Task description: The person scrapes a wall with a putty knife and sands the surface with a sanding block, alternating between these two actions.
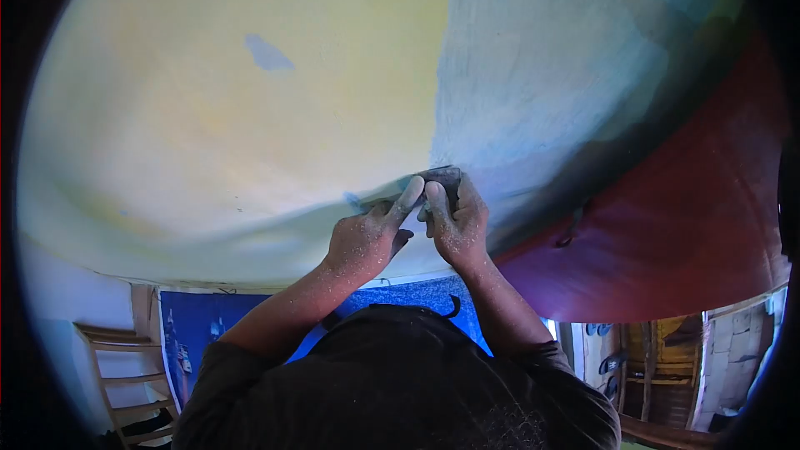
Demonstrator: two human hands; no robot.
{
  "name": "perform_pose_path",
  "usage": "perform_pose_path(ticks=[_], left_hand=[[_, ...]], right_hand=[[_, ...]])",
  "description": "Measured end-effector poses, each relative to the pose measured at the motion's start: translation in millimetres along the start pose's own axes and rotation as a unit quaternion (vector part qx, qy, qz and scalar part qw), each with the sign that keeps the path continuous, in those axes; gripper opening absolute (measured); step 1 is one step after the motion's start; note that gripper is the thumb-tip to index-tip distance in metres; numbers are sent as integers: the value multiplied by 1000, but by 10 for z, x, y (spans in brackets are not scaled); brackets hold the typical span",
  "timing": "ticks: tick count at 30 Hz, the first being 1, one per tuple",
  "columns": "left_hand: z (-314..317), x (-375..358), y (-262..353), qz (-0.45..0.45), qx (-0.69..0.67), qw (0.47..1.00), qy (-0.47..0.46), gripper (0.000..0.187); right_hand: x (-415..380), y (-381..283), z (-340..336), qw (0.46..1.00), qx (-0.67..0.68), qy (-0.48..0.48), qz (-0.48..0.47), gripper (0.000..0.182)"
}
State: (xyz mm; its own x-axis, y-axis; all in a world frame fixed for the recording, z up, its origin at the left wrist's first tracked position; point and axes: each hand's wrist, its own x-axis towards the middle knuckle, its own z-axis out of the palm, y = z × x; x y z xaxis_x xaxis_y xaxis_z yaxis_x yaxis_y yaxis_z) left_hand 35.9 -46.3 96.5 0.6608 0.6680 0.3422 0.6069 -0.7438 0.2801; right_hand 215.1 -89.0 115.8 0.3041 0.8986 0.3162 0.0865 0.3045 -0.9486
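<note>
Both my hands are raised together against a large pale surface, yellowish on its left and light blue on its right. White dust coats my fingers and forearms. Between them is a small dark flat piece, possibly folded sandpaper, pressed to the surface near the line where the two colours meet. My right hand is closed around it, thumb on its near face. My left hand touches its left end with the thumb; its other fingers are partly hidden. A bluish patch shows higher on the yellowish area.
A dark red sheet hangs at the right, beside a deep shadow. Below are a blue printed cloth, a wooden ladder at the lower left, and wooden shelving at the lower right.
</note>
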Motion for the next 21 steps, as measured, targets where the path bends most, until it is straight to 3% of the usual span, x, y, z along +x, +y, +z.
perform_pose_path(ticks=[2, 11, 15, 18, 21], left_hand=[[-20, 11, -1, 18, -2, 1000, 22, 105], [-20, -25, -6, -3, 9, 1000, -21, 113], [-39, -30, 1, -2, 4, 1000, -23, 107], [-96, -15, 64, -40, -8, 998, -52, 107], [-77, -27, 9, -7, -5, 1000, -11, 106]], right_hand=[[-5, 58, -6, 1000, 2, 5, -10, 24], [-11, 17, 25, 1000, 9, 1, 18, 25], [7, 90, 43, 1000, 7, 4, 10, 22], [4, 101, 20, 1000, -12, 10, 4, 23], [-1, 89, 36, 1000, -17, 5, 12, 22]])
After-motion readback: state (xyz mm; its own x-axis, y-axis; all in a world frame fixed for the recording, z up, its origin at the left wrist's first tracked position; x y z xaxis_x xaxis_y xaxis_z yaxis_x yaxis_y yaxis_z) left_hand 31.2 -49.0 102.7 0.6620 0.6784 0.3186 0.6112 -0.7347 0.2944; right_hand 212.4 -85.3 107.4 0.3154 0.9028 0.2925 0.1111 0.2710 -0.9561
